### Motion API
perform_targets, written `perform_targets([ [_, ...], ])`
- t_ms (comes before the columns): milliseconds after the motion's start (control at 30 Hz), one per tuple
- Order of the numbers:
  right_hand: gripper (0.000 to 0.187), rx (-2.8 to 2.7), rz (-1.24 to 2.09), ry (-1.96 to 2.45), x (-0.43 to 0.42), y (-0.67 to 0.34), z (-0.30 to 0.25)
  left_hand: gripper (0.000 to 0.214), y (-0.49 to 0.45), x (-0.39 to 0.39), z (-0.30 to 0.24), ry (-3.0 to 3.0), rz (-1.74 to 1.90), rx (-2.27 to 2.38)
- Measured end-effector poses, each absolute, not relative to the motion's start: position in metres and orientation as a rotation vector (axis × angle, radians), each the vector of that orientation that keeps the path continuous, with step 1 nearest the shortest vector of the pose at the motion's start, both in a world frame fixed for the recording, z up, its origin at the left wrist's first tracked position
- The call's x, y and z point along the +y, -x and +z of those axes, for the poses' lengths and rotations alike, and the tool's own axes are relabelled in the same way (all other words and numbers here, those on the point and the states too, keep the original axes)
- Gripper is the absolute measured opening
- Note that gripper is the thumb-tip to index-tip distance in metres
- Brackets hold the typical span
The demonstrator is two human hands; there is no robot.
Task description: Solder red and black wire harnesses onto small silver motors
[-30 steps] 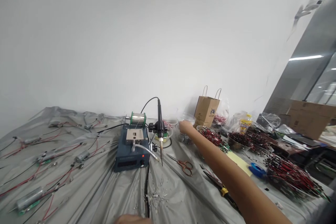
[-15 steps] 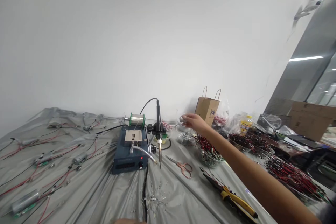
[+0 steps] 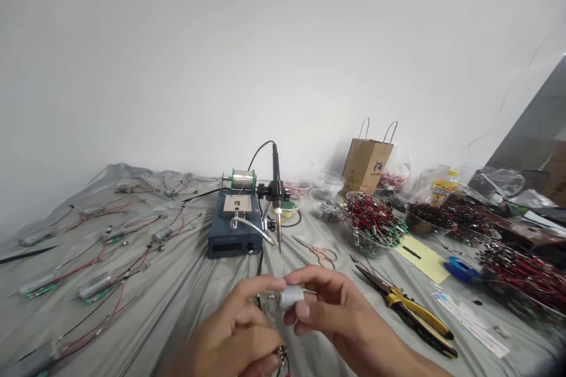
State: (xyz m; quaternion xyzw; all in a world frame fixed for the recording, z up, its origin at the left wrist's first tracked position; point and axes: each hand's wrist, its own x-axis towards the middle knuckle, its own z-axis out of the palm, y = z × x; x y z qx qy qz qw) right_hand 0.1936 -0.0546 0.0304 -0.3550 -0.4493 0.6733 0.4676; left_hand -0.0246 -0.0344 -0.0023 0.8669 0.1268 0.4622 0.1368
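My right hand (image 3: 331,306) pinches a small silver-grey cylinder (image 3: 292,296), seemingly a small motor with a thin shaft, between thumb and fingers. My left hand (image 3: 247,330) is curled close beside it, its index fingertip touching or nearly touching the cylinder's left end. In its lower fingers sits a small wired part (image 3: 282,356) with red and black leads, mostly hidden. Beyond both hands stands a blue soldering station (image 3: 232,238) with a solder spool (image 3: 243,179) on top. The soldering iron (image 3: 277,200) hangs tip down in a clamp beside it.
Wired cylinder assemblies (image 3: 95,287) are spread over the plastic sheet at left. Scissors (image 3: 322,253), yellow-black pliers (image 3: 411,312) and blue tape (image 3: 462,269) lie right. Bowls of wired parts (image 3: 371,221) and a paper bag (image 3: 367,165) stand further back.
My right hand has come back from the far right side, near the clear tubs, to the front middle with the cylinder. My left hand has risen into view beside it. The view has shifted.
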Motion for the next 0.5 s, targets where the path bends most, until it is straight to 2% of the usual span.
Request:
perform_targets([
  [167,0.035,-1.1,1.653,0.786,-0.057,-0.179,0.012,0.029,0.022,-0.035,-0.002,-2.414,1.277,0.286],
  [333,0.034,-1.317,1.514,0.964,-0.068,-0.18,0.021,0.017,0.02,-0.032,-0.015,-2.151,1.297,0.327],
  [400,0.028,-1.406,1.283,1.022,-0.074,-0.186,0.027,0.015,0.02,-0.032,-0.018,-2.015,1.267,0.313],
  [500,0.015,-1.67,0.724,0.95,-0.08,-0.193,0.025,0.023,0.022,-0.035,-0.018,-1.844,1.134,0.406],
])
